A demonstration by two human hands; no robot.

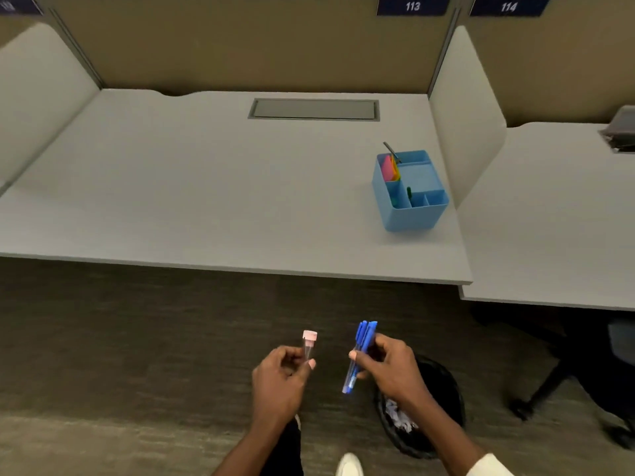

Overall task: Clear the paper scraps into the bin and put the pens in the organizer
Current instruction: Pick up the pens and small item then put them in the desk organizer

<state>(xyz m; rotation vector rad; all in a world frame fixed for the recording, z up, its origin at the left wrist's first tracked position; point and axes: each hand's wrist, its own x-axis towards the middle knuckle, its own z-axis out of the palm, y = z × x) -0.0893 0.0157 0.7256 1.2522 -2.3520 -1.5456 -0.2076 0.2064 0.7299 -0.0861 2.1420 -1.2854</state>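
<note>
My right hand (391, 367) grips a bundle of blue pens (360, 352), caps up, held over the floor in front of the desk. My left hand (281, 376) pinches a clear pen with a pink cap (308, 343), upright. The blue organizer (412, 214) stands on the right side of the grey desk (206, 187); coloured sticky notes, a dark pen and a green pen sit in its compartments. A black bin (446, 389) on the floor, under my right forearm, holds white paper scraps (398, 419).
White side dividers (467, 111) flank the desk, with a tan back panel behind. A closed cable hatch (314, 109) lies at the desk's rear. A neighbouring desk (549, 218) is to the right, with a dark chair base (549, 389) beneath it. My white shoe (349, 465) shows at the bottom.
</note>
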